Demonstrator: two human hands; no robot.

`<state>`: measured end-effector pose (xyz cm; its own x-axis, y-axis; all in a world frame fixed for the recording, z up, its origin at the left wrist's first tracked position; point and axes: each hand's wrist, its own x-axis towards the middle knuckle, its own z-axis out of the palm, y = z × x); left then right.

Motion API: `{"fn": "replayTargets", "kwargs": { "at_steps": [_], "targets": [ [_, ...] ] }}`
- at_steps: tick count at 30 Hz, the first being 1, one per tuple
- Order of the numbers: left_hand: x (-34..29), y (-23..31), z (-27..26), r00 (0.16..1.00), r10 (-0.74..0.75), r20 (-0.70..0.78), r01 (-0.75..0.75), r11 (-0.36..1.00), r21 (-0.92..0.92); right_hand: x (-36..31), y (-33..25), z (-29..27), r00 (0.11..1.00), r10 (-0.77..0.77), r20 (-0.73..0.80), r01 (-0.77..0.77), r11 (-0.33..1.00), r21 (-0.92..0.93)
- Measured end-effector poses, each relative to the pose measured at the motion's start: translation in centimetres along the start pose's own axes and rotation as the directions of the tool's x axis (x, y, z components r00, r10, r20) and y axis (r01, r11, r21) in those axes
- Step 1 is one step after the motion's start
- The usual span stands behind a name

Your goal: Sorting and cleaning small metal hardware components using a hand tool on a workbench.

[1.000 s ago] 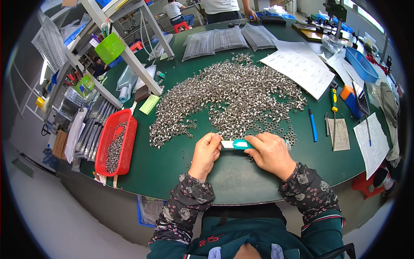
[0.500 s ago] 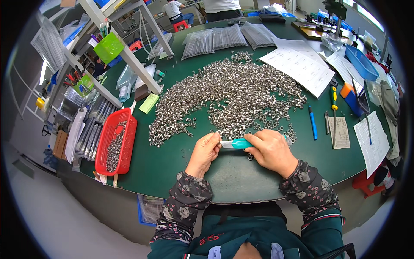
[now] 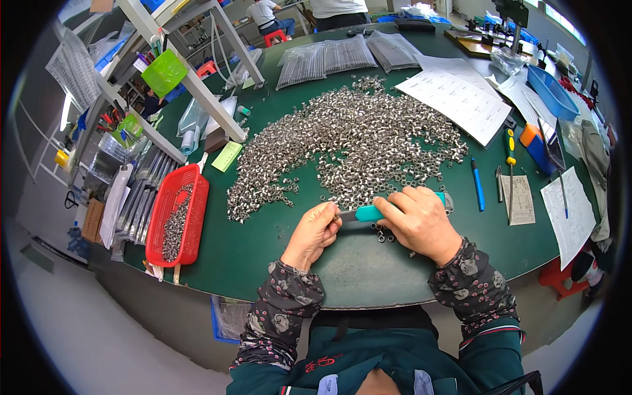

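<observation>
My right hand (image 3: 424,224) is wrapped round a teal-handled utility knife (image 3: 370,213), held nearly level above the near part of the table. Its grey blade (image 3: 349,216) points left and reaches the fingertips of my left hand (image 3: 309,237). Thumb and forefinger there pinch a small metal ring, mostly hidden by the fingers. Just beyond both hands spreads a big heap of small shiny metal rings (image 3: 368,145). A few loose rings (image 3: 384,237) lie below my right hand.
A red plastic basket (image 3: 203,217) of metal parts stands at the left. To the right lie a blue pen (image 3: 477,187), a yellow-handled screwdriver (image 3: 509,148) and a paper slip (image 3: 519,201). Printed sheets (image 3: 454,99) and bagged tubes (image 3: 349,56) lie behind the heap.
The knife has turned a little, so its blade looks darker and more of its far end shows. My right hand has shifted slightly right, and more loose rings show beneath it.
</observation>
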<state>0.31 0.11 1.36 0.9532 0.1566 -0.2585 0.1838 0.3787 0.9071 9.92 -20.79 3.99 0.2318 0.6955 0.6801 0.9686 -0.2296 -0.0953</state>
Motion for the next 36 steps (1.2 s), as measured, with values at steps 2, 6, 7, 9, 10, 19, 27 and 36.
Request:
{"fn": "replayTargets", "kwargs": {
  "at_steps": [2, 6, 7, 9, 10, 19, 27, 36],
  "targets": [
    [0.1, -0.2, -0.2, 0.999, 0.031, -0.009, -0.031, 0.998, -0.057, -0.2, 0.2, 0.3, 0.999, 0.046, -0.023, -0.045, 0.998, 0.051],
    [0.6, -0.6, -0.8, 0.982, 0.161, 0.1, -0.138, 0.968, -0.207, -0.5, 0.1, 0.5, 0.983, 0.182, -0.005, -0.18, 0.974, 0.141],
    [0.7, -0.7, -0.8, 0.978, 0.192, 0.079, -0.167, 0.955, -0.247, -0.5, 0.0, 0.6, 0.984, 0.181, -0.006, -0.178, 0.974, 0.142],
    [0.5, -0.5, -0.6, 0.981, 0.186, 0.061, -0.164, 0.95, -0.266, -0.5, -0.2, 0.9, 0.975, 0.22, 0.01, -0.218, 0.955, 0.203],
    [0.4, -0.4, -0.5, 0.983, 0.179, 0.046, -0.159, 0.945, -0.286, -0.6, -0.3, 1.0, 0.975, 0.221, 0.01, -0.219, 0.955, 0.201],
    [0.8, -1.0, -1.0, 0.978, 0.192, 0.078, -0.167, 0.953, -0.252, -0.6, -0.7, 1.1, 0.942, 0.321, 0.097, -0.335, 0.898, 0.285],
    [0.9, -1.1, -0.7, 0.973, 0.218, 0.071, -0.186, 0.933, -0.309, -0.8, -0.7, 1.3, 0.928, 0.345, 0.141, -0.372, 0.87, 0.323],
    [0.9, -1.3, -0.3, 0.975, 0.221, 0.023, -0.209, 0.947, -0.246, -0.8, -0.6, 1.3, 0.895, 0.383, 0.228, -0.444, 0.811, 0.38]
  ]
}}
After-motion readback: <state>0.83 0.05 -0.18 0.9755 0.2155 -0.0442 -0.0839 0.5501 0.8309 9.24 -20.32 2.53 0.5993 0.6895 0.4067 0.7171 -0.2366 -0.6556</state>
